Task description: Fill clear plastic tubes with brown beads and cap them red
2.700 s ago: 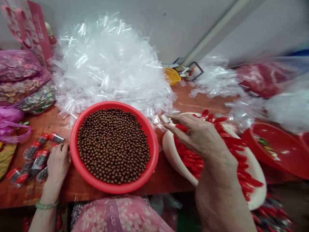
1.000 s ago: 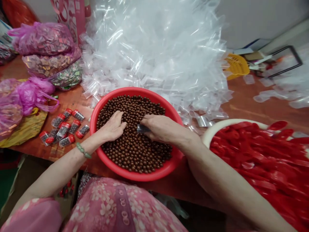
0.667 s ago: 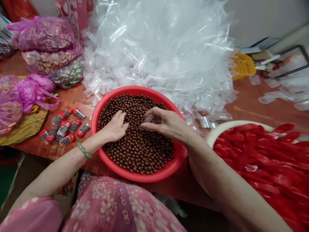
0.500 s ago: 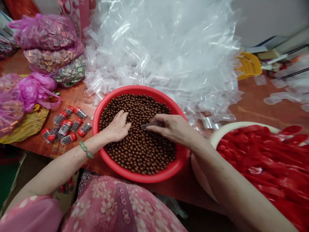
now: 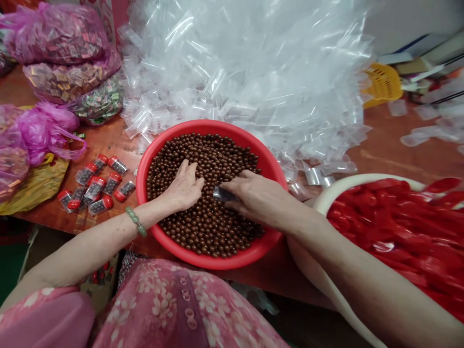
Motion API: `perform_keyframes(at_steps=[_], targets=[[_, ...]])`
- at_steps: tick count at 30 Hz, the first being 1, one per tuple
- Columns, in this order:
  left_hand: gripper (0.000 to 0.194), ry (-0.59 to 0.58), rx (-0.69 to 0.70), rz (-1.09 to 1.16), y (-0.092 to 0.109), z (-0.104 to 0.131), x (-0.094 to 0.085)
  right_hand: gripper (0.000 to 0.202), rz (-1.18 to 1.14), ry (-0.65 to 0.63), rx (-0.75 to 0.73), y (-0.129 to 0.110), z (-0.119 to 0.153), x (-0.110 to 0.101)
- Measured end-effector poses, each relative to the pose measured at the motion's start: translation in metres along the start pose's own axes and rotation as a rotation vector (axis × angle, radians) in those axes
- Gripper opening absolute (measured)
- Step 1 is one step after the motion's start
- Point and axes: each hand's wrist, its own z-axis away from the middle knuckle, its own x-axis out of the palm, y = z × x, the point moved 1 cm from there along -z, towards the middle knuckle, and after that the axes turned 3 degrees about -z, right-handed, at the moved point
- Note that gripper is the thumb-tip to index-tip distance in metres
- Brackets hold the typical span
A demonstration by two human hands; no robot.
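Down into the red basin (image 5: 217, 262), pinching a clear tube (image 5: 222, 194) low over the brown beads (image 5: 203, 237) with the right hand (image 5: 255, 198)!
Facing it, resting on the beads with the left hand (image 5: 184, 188), fingers slightly spread, grip around nothing visible (fingertips half buried, hard to be sure). Held sideways, seemingly to bring its end level with the beads. Out left now, to capped tubes (image 5: 96, 187) clustered on the surface (image 5: 384, 150), probably kept clear of both arms. Right, to a white tub (image 5: 366, 180) of red plastic pieces (image 5: 391, 232), partly blocked by the right forearm (image 5: 322, 232). Behind, up against a clear plastic heap (image 5: 253, 72), crowding the basin's far rim. Farther, to purple bags (image 5: 65, 38) and a yellow basket (image 5: 384, 82).
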Motion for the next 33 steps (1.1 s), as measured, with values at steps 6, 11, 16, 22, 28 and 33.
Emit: perform_keyframes(at_steps=[6, 11, 16, 22, 28, 33], targets=[[0.051, 0.115, 0.037, 0.131, -0.005, -0.013, 0.003, 0.008, -0.384, 0.078, 0.116, -0.009, -0.038, 0.01], [0.049, 0.217, 0.102, 0.246, -0.008, -0.009, 0.001, 0.013, -0.555, 0.22, 0.131, -0.015, -0.049, 0.024], [0.057, 0.165, 0.325, 0.36, -0.01, 0.007, -0.008, 0.011, -0.751, 0.349, 0.074, -0.014, -0.044, 0.025], [0.084, 0.146, 0.448, 0.38, -0.015, 0.013, -0.013, 0.034, -1.189, 0.544, -0.112, -0.011, -0.035, 0.021], [0.071, 0.199, 0.359, 0.34, -0.002, 0.02, -0.003, 0.029, -1.132, 0.701, -0.135, -0.017, -0.036, 0.025], [0.045, 0.222, 0.386, 0.536, 0.007, 0.023, -0.002, 0.024, -0.938, 0.837, -0.147, -0.022, -0.033, 0.018]])
